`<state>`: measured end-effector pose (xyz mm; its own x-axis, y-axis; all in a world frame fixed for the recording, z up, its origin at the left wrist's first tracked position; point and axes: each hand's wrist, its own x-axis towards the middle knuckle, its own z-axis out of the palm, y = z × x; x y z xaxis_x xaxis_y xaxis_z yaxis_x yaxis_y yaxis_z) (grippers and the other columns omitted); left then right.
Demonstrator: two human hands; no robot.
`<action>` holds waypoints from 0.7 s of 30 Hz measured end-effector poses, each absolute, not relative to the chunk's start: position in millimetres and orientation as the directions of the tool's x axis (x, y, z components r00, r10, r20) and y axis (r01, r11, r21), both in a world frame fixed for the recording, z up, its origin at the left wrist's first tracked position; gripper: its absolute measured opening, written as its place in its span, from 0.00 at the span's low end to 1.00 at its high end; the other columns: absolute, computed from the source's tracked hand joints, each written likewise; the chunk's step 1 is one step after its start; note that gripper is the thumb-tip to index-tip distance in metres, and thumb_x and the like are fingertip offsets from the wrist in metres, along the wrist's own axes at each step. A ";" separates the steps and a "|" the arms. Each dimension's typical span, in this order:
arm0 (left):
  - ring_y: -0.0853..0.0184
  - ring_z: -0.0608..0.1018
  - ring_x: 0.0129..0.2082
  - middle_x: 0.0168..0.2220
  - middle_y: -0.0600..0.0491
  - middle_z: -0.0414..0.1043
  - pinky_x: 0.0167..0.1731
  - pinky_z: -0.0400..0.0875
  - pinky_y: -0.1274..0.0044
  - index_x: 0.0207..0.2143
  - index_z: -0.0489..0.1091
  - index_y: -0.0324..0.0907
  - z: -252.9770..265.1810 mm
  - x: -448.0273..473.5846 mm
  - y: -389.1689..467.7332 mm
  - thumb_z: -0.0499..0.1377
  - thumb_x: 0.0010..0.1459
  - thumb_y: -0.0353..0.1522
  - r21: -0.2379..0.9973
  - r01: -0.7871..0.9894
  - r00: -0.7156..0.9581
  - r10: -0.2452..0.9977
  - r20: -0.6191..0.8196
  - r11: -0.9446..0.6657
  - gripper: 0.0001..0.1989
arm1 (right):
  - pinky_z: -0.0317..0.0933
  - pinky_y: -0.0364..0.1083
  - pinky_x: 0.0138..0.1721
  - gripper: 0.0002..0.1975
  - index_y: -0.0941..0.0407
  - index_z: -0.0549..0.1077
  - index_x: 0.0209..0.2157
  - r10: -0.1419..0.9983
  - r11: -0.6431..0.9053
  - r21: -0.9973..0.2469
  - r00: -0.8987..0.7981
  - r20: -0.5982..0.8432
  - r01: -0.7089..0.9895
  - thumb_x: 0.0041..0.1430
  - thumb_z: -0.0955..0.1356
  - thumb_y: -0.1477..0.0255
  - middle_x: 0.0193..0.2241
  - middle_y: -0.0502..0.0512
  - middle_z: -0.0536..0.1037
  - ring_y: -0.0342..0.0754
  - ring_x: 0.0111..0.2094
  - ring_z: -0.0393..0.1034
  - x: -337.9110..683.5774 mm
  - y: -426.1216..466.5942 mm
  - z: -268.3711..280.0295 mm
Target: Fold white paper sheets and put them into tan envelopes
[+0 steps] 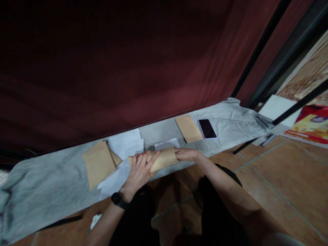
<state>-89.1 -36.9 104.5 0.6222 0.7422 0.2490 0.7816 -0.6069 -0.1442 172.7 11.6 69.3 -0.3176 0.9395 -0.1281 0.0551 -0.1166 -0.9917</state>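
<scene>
A brown paper envelope (164,160), bowed open, lies across the bench in front of me. My left hand (141,168) grips its left part, fingers over the top and thumb along the near side. My right hand (185,154) reaches into the envelope's right end, so its fingers are hidden. Just behind the envelope lies a folded white paper (167,144). To the left, white sheets (125,142) overlap a pile of brown envelopes (99,164). Another brown envelope (189,128) lies flat at the right.
A phone (207,128) lies face up beside the right-hand envelope. A grey cloth (51,181) covers the narrow bench, which backs onto a dark red panel (153,68). Black metal bars (258,51) and a red and yellow box (311,123) stand at the right.
</scene>
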 end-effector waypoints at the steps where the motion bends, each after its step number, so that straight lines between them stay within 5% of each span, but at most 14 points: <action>1: 0.50 0.70 0.54 0.58 0.40 0.67 0.55 0.60 0.61 0.71 0.49 0.48 104.2 -90.4 -36.7 0.64 0.57 0.36 -0.147 0.792 0.609 0.752 0.254 -0.592 0.43 | 0.66 0.43 0.31 0.08 0.55 0.79 0.33 0.903 -0.122 -0.991 -0.407 -0.136 0.061 0.50 0.70 0.78 0.28 0.48 0.80 0.45 0.30 0.72 173.3 14.2 67.3; 5: 0.49 0.71 0.53 0.57 0.38 0.68 0.55 0.60 0.60 0.71 0.48 0.43 101.2 -99.7 -32.6 0.61 0.60 0.38 -0.151 0.851 0.525 0.800 0.291 -0.503 0.41 | 0.68 0.43 0.39 0.11 0.57 0.78 0.43 0.901 -0.073 -0.996 -0.426 -0.085 0.043 0.60 0.68 0.71 0.36 0.51 0.81 0.45 0.38 0.74 176.3 28.9 63.9; 10: 0.48 0.72 0.51 0.54 0.38 0.70 0.53 0.62 0.60 0.71 0.46 0.39 96.4 -112.7 -31.5 0.62 0.59 0.44 -0.138 0.910 0.416 0.857 0.304 -0.392 0.45 | 0.69 0.47 0.45 0.14 0.53 0.75 0.51 0.982 -0.005 -0.823 -0.154 -0.112 0.568 0.67 0.65 0.67 0.45 0.56 0.81 0.49 0.45 0.76 175.1 33.4 61.4; 16: 0.48 0.72 0.52 0.54 0.38 0.70 0.54 0.61 0.60 0.72 0.44 0.38 85.2 -123.3 -37.2 0.64 0.57 0.45 -0.138 0.941 0.336 0.891 0.306 -0.308 0.48 | 0.64 0.57 0.54 0.24 0.63 0.69 0.54 0.983 -0.184 -0.587 0.143 -0.116 0.789 0.61 0.72 0.65 0.57 0.79 0.68 0.66 0.56 0.68 163.7 25.0 55.0; 21: 0.48 0.72 0.52 0.54 0.38 0.70 0.54 0.62 0.60 0.72 0.41 0.40 75.8 -128.5 -39.2 0.66 0.54 0.45 -0.077 0.959 0.284 0.907 0.310 -0.274 0.52 | 0.65 0.54 0.54 0.27 0.62 0.68 0.53 0.971 -0.240 -0.504 0.195 -0.142 0.830 0.55 0.76 0.66 0.53 0.76 0.72 0.63 0.55 0.70 154.2 26.8 51.7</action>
<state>-128.5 -39.2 75.8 0.2839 0.9072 0.3105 0.9587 -0.2737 -0.0769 154.2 26.8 51.7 0.1947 0.9705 -0.1420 0.8298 -0.2402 -0.5037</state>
